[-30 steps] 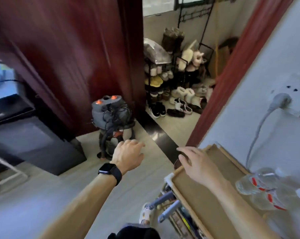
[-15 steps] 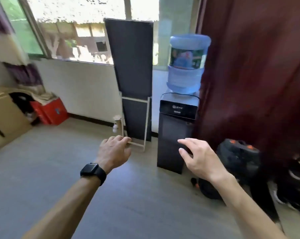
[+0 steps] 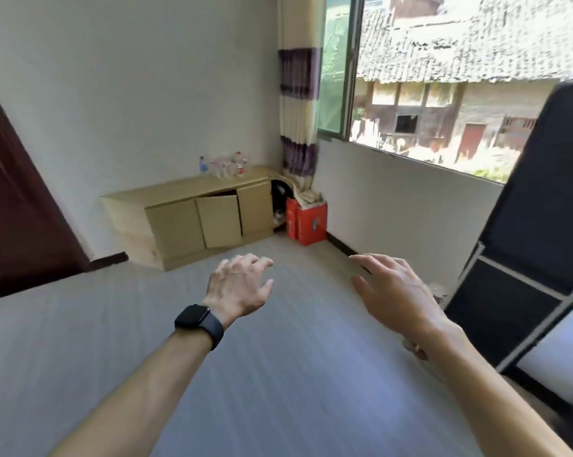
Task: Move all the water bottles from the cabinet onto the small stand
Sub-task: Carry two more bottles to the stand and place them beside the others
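Observation:
Several clear water bottles (image 3: 224, 165) with red and blue labels stand in a cluster on top of a low light-wood cabinet (image 3: 193, 211) against the far wall. One cabinet door hangs ajar. My left hand (image 3: 237, 288), with a black watch on its wrist, hovers over the floor with relaxed fingers and holds nothing. My right hand (image 3: 394, 291) is held out beside it, fingers spread, also holding nothing. Both hands are well short of the cabinet. The small stand is out of view.
A red box (image 3: 306, 222) sits in the corner right of the cabinet, below a striped curtain (image 3: 298, 120). A dark panel on a white frame (image 3: 522, 258) leans under the window at right. A dark red door (image 3: 18, 206) is at left. Grey floor lies between.
The view has swung left, from the stand and doorway past the water dispenser to the cabinet corner. Both hands stay held out in front, holding nothing.

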Demonstrator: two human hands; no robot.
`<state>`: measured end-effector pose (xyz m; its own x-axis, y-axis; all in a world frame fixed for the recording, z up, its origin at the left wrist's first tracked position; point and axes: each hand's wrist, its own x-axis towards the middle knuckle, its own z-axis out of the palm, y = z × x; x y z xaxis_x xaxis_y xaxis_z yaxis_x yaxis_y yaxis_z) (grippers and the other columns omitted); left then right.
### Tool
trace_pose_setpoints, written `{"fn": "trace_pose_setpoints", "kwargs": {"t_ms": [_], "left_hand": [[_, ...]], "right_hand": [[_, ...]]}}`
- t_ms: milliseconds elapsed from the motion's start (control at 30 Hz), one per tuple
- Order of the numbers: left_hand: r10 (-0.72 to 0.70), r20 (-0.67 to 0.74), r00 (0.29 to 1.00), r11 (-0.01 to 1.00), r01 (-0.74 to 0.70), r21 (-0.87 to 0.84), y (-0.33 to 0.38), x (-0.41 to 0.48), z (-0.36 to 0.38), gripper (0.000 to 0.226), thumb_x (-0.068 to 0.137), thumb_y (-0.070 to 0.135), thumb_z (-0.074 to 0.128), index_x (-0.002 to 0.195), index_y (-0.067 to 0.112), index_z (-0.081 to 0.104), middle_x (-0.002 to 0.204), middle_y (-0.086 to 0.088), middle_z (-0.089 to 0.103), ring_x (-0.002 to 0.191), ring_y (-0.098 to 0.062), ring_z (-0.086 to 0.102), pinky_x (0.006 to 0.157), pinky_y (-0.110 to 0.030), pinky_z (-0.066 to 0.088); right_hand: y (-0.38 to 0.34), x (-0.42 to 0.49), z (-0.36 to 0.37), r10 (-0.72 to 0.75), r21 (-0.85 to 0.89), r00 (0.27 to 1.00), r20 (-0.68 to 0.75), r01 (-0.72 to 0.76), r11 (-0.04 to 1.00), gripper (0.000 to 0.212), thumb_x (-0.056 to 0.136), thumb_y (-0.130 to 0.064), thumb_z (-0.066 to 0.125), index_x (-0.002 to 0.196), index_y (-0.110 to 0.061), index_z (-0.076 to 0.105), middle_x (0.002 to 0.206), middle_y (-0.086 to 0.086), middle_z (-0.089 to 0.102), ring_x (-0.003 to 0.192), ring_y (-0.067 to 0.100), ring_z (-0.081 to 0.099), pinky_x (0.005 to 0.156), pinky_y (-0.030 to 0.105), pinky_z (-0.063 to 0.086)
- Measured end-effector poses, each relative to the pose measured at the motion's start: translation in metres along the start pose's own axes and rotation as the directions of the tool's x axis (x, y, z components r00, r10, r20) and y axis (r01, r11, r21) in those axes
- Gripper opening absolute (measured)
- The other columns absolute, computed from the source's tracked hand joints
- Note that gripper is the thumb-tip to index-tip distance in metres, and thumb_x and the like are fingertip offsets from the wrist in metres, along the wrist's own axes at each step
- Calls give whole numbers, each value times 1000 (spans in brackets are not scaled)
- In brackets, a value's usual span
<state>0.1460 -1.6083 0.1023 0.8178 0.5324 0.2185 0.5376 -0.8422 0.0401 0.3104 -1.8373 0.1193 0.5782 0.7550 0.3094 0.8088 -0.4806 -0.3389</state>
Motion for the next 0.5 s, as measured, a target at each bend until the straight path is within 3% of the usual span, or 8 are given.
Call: {"fn": "trace_pose_setpoints", "kwargs": {"t_ms": [200,500], "left_hand": [[-100,-22,995,994,101,39,-87,64,4,46,94,48,45,138,35,48,140,9,52,126,-16,48,104,-36,39],[-158,-112,981,985,165,59,-148,227,24,40,93,46,48,132,36,53,135,9,56,122,-16,52,99,-35,39]], "right_hand": [[-40,121,48,-107,55,993,52,104,993,43,96,-55,42,138,-45,43,144,-19,46,136,12,33,107,37,39],[-17,317,98,-181,62,983,18,180,982,41,98,-53,42,138,-44,45,145,-18,46,136,15,34,106,38,40]]}}
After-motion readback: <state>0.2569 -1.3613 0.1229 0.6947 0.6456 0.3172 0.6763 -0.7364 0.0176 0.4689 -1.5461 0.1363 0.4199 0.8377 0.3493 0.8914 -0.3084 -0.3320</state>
